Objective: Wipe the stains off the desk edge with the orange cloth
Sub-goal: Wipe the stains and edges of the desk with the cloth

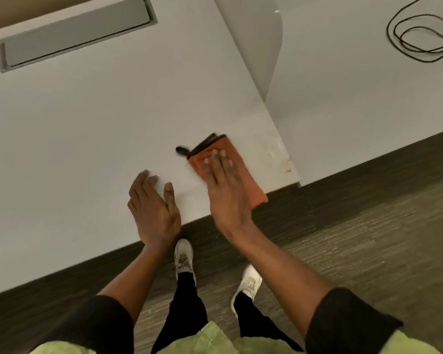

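A folded orange cloth [243, 172] with a dark hem and a small dark loop lies on the white desk [87, 139] near its front right corner. My right hand [225, 190] rests flat on top of the cloth, fingers stretched out and pressing it down. My left hand [151, 208] hovers at the desk's front edge to the left of the cloth, fingers apart, holding nothing. Faint orange-brown stains [284, 159] mark the desk near the right edge and corner, to the right of the cloth.
A grey cable flap [74, 34] is set into the desk at the back left. A second white desk [356, 85] adjoins on the right with a coiled black cable [425, 34]. Below the edge are dark carpet [368, 238] and my shoes.
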Tool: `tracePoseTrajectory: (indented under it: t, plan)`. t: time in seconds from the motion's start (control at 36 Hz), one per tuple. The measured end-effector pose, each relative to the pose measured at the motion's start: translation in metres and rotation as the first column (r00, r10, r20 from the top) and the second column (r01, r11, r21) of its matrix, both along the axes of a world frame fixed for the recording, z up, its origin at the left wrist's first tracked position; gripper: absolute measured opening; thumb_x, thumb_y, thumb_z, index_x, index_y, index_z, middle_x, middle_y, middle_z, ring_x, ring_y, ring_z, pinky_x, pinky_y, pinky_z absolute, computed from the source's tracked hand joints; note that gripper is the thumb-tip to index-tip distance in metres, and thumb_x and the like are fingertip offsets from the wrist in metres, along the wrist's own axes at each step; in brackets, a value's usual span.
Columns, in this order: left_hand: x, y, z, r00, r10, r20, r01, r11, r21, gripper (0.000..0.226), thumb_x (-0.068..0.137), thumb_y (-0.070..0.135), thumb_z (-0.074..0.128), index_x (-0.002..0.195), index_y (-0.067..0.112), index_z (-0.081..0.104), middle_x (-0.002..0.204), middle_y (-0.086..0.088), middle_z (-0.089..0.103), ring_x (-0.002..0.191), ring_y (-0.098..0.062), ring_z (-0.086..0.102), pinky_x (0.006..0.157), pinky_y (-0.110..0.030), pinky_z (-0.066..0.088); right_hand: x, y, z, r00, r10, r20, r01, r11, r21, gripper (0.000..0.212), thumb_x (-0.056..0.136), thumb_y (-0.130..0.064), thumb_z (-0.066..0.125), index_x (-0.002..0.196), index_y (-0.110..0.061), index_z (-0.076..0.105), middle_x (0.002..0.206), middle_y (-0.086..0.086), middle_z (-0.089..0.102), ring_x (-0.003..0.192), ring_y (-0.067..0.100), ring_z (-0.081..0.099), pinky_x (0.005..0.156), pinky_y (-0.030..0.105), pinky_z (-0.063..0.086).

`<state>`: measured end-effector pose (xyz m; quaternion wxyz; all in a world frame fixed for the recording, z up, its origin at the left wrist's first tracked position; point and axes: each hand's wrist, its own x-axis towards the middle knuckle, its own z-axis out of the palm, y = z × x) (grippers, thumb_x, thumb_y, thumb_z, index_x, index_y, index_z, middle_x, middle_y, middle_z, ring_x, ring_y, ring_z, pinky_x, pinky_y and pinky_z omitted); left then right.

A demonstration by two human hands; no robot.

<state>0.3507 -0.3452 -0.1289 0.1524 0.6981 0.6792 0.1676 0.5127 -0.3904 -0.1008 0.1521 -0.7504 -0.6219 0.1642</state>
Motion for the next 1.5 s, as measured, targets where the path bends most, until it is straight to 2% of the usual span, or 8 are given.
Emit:
tracePoseTrajectory:
  t: [0.14,0.42,0.75,0.81,1.0,1.25,1.42,1.5]
  plan:
    - [0.000,0.001,-0.009,0.996,-0.022,-0.089,0.023,1.000,0.011,0.065,0.110,0.061,0.032,0.147,0.010,0.048,0.163,-0.012,0.040,0.153,-0.033,0.035,0.122,-0.054,0.033,-0.006,-0.052,-0.003,0.999,0.053,-0.006,-0.053,0.997,-0.057,0.065,0.100,-0.012,0.022,0.165,-0.006,0.021,0.173,0.022,0.016,0.162,0.039,0.010,0.131,0.053,0.021]
    - [-0.001,0.002,-0.012,0.995,-0.038,-0.096,0.042,0.998,0.036,0.072,0.108,0.072,0.026,0.144,0.013,0.046,0.159,-0.011,0.040,0.149,-0.035,0.038,0.118,-0.055,0.036,0.034,0.055,0.012,0.980,-0.182,0.076,0.186,0.982,-0.041,0.065,0.104,-0.018,0.033,0.164,-0.002,0.016,0.172,0.025,0.018,0.161,0.040,0.014,0.132,0.051,0.018]
    - [-0.003,0.003,-0.018,0.995,-0.038,-0.097,0.041,0.999,0.030,0.066,0.109,0.065,0.035,0.145,0.012,0.048,0.161,-0.010,0.041,0.152,-0.032,0.037,0.119,-0.054,0.036,0.109,-0.036,0.016,0.870,-0.491,0.036,0.491,0.871,0.015,0.073,0.090,0.015,0.058,0.158,-0.009,0.041,0.168,0.017,0.035,0.158,0.037,0.028,0.129,0.050,0.028]
    - [-0.003,0.002,-0.017,0.994,-0.039,-0.104,0.043,0.999,0.034,0.065,0.109,0.064,0.038,0.145,0.011,0.049,0.160,-0.011,0.041,0.151,-0.033,0.038,0.119,-0.055,0.037,0.123,-0.042,0.013,0.899,-0.438,0.011,0.437,0.899,0.013,0.077,0.090,0.016,0.061,0.160,-0.009,0.039,0.169,0.013,0.034,0.159,0.032,0.028,0.128,0.044,0.024]
    - [-0.001,0.002,-0.013,0.993,-0.042,-0.113,0.044,0.999,0.019,0.063,0.109,0.062,0.038,0.145,0.011,0.049,0.160,-0.011,0.041,0.152,-0.033,0.038,0.119,-0.053,0.037,0.075,-0.047,0.005,0.991,-0.094,0.094,0.087,0.993,0.080,0.078,0.089,0.019,0.050,0.160,-0.008,0.036,0.168,0.019,0.032,0.159,0.040,0.024,0.129,0.055,0.028]
    - [-0.002,0.002,-0.013,0.994,-0.045,-0.097,0.046,0.999,0.016,0.064,0.110,0.061,0.034,0.146,0.010,0.049,0.161,-0.013,0.040,0.152,-0.034,0.037,0.120,-0.055,0.035,0.012,-0.069,-0.009,0.920,0.318,0.229,-0.335,0.942,0.036,0.064,0.095,-0.008,0.047,0.158,-0.002,0.037,0.166,0.025,0.034,0.158,0.043,0.024,0.128,0.057,0.027]
    - [-0.002,0.002,-0.013,0.995,-0.038,-0.089,0.040,0.999,0.024,0.063,0.109,0.062,0.036,0.144,0.011,0.048,0.160,-0.012,0.041,0.150,-0.033,0.038,0.119,-0.055,0.036,0.096,-0.060,0.004,0.949,-0.151,0.278,0.133,0.988,0.083,0.067,0.086,0.013,0.054,0.151,-0.001,0.050,0.161,0.024,0.044,0.151,0.046,0.038,0.124,0.057,0.035]
    - [-0.003,0.002,-0.014,0.995,-0.040,-0.086,0.043,0.999,0.027,0.061,0.110,0.061,0.035,0.144,0.011,0.049,0.161,-0.012,0.041,0.151,-0.033,0.039,0.119,-0.056,0.037,0.105,-0.060,0.005,0.954,-0.202,0.221,0.193,0.979,0.062,0.075,0.082,0.020,0.053,0.154,-0.001,0.046,0.164,0.023,0.039,0.154,0.045,0.033,0.125,0.057,0.033]
